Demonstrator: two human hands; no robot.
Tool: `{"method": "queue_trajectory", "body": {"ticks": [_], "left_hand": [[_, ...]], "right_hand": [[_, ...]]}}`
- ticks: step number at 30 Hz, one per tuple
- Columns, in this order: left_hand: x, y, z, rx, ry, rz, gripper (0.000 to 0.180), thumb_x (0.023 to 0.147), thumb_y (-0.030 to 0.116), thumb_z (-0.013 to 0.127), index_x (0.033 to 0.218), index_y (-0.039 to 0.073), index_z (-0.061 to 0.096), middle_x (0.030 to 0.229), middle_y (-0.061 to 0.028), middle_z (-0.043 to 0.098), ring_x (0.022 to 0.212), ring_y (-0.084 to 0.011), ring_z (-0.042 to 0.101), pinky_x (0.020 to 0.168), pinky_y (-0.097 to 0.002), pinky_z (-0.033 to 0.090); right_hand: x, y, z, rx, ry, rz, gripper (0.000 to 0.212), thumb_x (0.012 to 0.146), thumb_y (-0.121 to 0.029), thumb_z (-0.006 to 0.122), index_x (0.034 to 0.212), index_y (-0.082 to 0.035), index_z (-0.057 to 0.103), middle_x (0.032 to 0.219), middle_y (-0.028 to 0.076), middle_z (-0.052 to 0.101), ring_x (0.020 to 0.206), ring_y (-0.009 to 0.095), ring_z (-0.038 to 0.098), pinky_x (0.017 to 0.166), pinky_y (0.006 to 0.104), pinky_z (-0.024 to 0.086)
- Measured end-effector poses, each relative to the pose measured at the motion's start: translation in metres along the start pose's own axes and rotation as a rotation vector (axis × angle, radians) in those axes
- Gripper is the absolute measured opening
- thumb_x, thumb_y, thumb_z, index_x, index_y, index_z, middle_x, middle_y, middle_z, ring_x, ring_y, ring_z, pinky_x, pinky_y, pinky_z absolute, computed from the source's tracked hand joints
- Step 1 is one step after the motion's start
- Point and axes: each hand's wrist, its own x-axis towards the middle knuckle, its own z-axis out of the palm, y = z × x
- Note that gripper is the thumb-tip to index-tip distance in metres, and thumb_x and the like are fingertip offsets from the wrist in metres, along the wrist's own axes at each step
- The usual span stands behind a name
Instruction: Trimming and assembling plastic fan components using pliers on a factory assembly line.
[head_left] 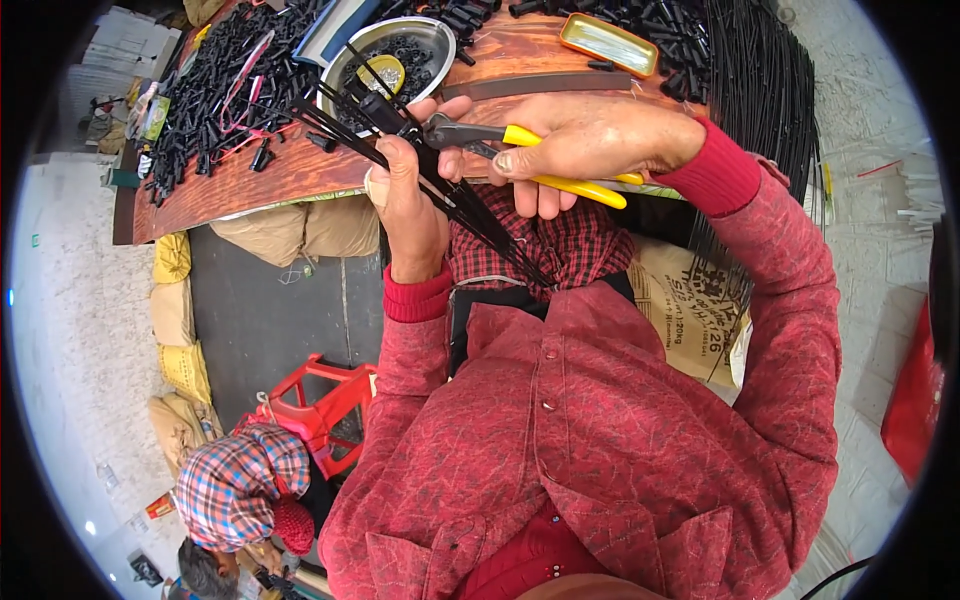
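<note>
Red jacket [620, 420]: nearest.
Left hand [415, 210]: gripping black rods [458, 203]; loosened, they might scatter.
Right hand [595, 138]: gripping yellow-handled pliers [522, 136]; slipping, these could nip fingers [452, 162].

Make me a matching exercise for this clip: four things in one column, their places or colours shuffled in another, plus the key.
Column one:
1. Pliers
2. Black rods
3. Metal bowl
4. Stool

Column two:
A. Red
B. On the wooden table
C. In the right hand
D. In the left hand

Pairs: 1-C, 2-D, 3-B, 4-A
</note>
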Motion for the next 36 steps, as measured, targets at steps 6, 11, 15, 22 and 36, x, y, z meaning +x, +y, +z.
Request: {"method": "queue_trajectory", "body": {"ticks": [6,11,15,22,36], "left_hand": [[0.000,-0.001,-0.002,0.001,-0.019,0.010,0.045,0.102,0.040,0.042,0.123,0.002,0.050,0.118,-0.0235,0.060,0.069,-0.0075,0.049,0.062,-0.0217,0.042],[-0.001,0.000,-0.004,-0.014,-0.023,0.006,0.044,0.102,0.040,0.043,0.123,0.001,0.050,0.117,-0.0243,0.061,0.068,-0.0085,0.049,0.061,-0.0224,0.042],[-0.002,0.000,-0.004,-0.017,-0.031,0.008,0.043,0.102,0.039,0.042,0.121,0.001,0.049,0.113,-0.0242,0.061,0.068,-0.0099,0.049,0.061,-0.0236,0.042],[-0.002,0.000,-0.007,-0.039,-0.038,0.008,0.043,0.102,0.039,0.043,0.121,0.000,0.049,0.111,-0.0249,0.062,0.067,-0.0104,0.049,0.060,-0.0242,0.042],[-0.008,0.006,-0.031,-0.014,0.059,0.070,0.047,0.101,0.042,0.044,0.120,0.000,0.050,0.113,-0.0229,0.062,0.067,-0.0095,0.047,0.061,-0.0245,0.040]], "right_hand": [[-0.007,-0.007,0.002,0.002,0.031,0.031,0.032,0.099,-0.027,0.047,0.109,0.002,0.056,0.083,0.010,0.067,0.067,0.014,0.064,0.060,0.0267,0.054],[-0.002,0.002,0.000,-0.008,-0.001,0.021,0.033,0.099,-0.027,0.046,0.110,0.002,0.055,0.082,0.011,0.066,0.067,0.014,0.064,0.060,0.0266,0.053],[-0.002,0.000,0.000,-0.021,-0.023,0.007,0.034,0.100,-0.028,0.046,0.112,0.003,0.055,0.082,0.011,0.066,0.067,0.013,0.064,0.061,0.0263,0.053],[-0.002,-0.004,0.000,-0.038,-0.017,0.032,0.036,0.100,-0.029,0.045,0.112,0.004,0.054,0.083,0.011,0.067,0.068,0.014,0.064,0.062,0.0270,0.053],[0.014,0.005,-0.003,0.029,-0.122,0.008,0.037,0.100,-0.031,0.047,0.110,0.003,0.056,0.084,0.010,0.067,0.070,0.014,0.064,0.064,0.0274,0.053]]}}
